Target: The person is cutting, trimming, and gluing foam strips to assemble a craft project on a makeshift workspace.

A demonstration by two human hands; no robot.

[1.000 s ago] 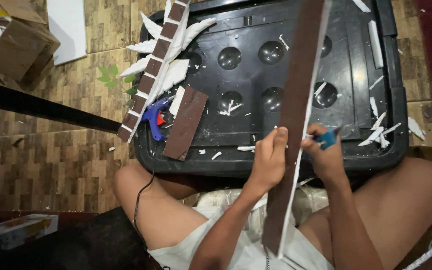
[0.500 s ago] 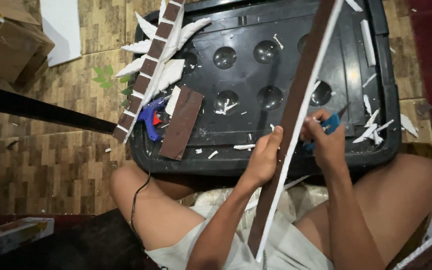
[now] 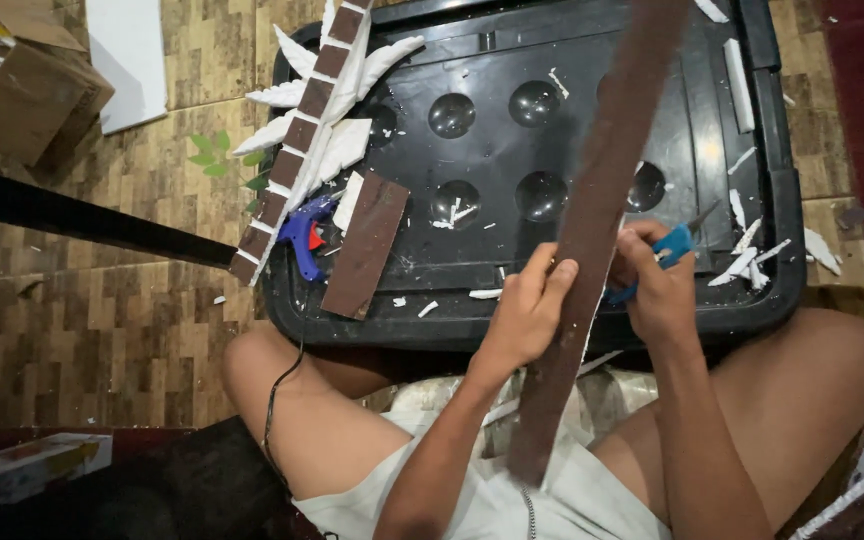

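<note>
Left hand [image 3: 532,310]: pinching brown strip [image 3: 602,210], steadying it. Right hand [image 3: 657,285]: closed on blue cutter [image 3: 674,243]. Black lid [image 3: 592,60] beneath. Advice: brace strip; cut slowly, blade away from fingers.

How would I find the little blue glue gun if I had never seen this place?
Look for the big black plastic lid resting across the person's knees. At its left edge, a long brown-and-white checked strip crosses some white feather shapes. The glue gun lies just right of that strip's lower end, beside a short brown slab; nothing else on that side is blue.
</note>
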